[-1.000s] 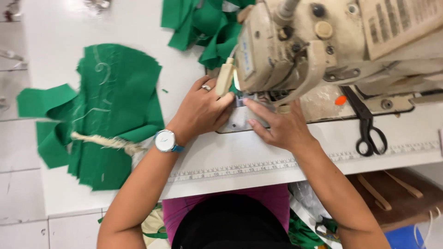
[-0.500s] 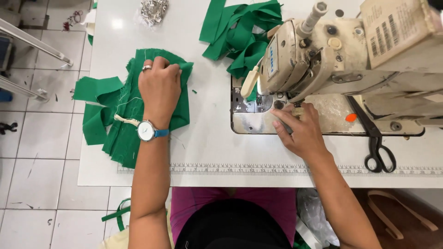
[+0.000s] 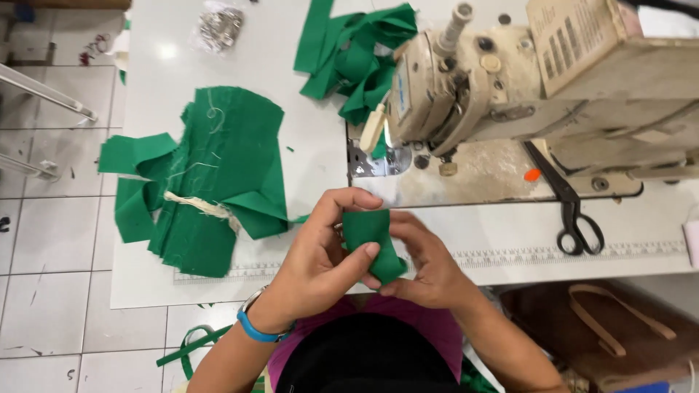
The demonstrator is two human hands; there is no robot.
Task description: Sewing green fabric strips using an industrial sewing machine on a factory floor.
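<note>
Left hand [image 3: 317,258] and right hand [image 3: 426,266] pinch one small green fabric piece [image 3: 373,241] at the table's [image 3: 218,44] near edge, fingers clamped on it. Green fabric stack [image 3: 218,175] lies left; sewing machine [image 3: 510,87] and scissors [image 3: 575,211] stand beyond.

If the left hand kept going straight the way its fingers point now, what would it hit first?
Most likely the right hand: the left hand points across at it, both pinching the small green fabric piece between them. Depth is unclear.
</note>
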